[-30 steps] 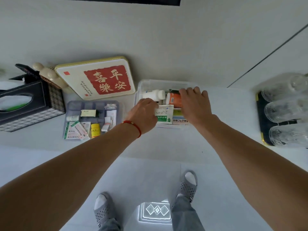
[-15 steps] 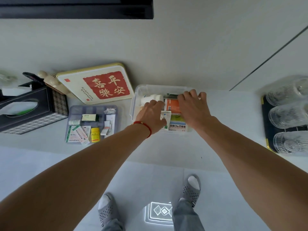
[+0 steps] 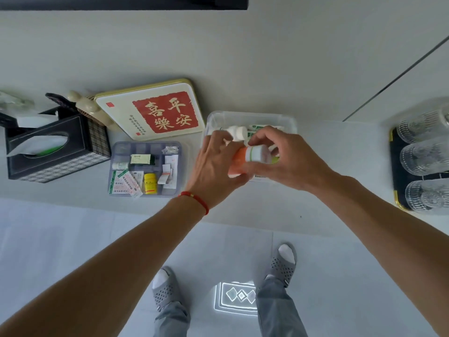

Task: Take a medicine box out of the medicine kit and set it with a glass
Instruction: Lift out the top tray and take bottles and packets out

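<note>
The medicine kit [image 3: 289, 122] is a clear plastic tub on the white counter, holding a white bottle [image 3: 236, 131] and several boxes. An orange and white medicine box [image 3: 252, 158] is lifted above the tub's front. My right hand [image 3: 281, 161] grips its right end with thumb and fingers. My left hand [image 3: 213, 166] holds its left end, fingers spread over the tub. Three clear ribbed glasses [image 3: 424, 156] lie on a black tray [image 3: 394, 171] at the far right.
A shallow grey tray [image 3: 183, 166] of small medicines sits left of the tub. Behind it leans a cream plaque [image 3: 150, 113] with red characters. A checked tissue box [image 3: 58, 152] stands at the far left. The counter's front edge runs below my wrists.
Both hands were reaching into the tub among the boxes. Now the orange and white box is lifted out between them, and my right hand has shifted from the tub's back toward its front.
</note>
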`<move>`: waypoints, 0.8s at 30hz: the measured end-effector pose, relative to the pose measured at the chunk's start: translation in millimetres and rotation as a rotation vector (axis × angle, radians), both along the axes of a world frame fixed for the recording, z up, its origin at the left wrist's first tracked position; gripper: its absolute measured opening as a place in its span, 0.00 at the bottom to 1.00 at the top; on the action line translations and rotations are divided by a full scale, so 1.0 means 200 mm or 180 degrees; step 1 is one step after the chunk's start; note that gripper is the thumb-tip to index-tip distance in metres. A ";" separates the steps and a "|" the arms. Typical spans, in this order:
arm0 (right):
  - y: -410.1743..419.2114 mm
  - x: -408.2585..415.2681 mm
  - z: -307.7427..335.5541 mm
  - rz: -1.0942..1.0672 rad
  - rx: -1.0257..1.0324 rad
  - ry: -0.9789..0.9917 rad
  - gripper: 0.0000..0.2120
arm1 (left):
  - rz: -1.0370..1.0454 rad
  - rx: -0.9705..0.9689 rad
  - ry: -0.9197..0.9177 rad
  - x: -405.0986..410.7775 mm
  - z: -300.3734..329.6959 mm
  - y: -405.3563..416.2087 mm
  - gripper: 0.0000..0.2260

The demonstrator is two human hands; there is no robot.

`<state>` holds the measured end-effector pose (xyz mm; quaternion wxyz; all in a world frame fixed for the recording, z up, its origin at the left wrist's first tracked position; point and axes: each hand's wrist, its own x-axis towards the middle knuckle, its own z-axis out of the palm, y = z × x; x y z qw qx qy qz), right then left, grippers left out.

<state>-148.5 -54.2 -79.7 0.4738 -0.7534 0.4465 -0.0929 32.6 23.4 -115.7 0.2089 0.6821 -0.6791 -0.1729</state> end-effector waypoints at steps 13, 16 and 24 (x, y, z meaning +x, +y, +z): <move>-0.17 0.49 -0.45 -0.1056 -0.0005 0.1512 0.19 | 0.1606 0.0971 0.0947 0.21 -0.27 0.42 0.21; -0.15 0.59 -0.51 -0.1787 -0.0142 0.1495 0.23 | 0.1937 0.1162 0.1234 0.20 -0.33 0.37 0.21; -0.05 0.51 -0.41 -0.1891 -0.0968 0.0112 0.19 | 0.1737 0.1283 0.1138 0.24 -0.36 0.35 0.24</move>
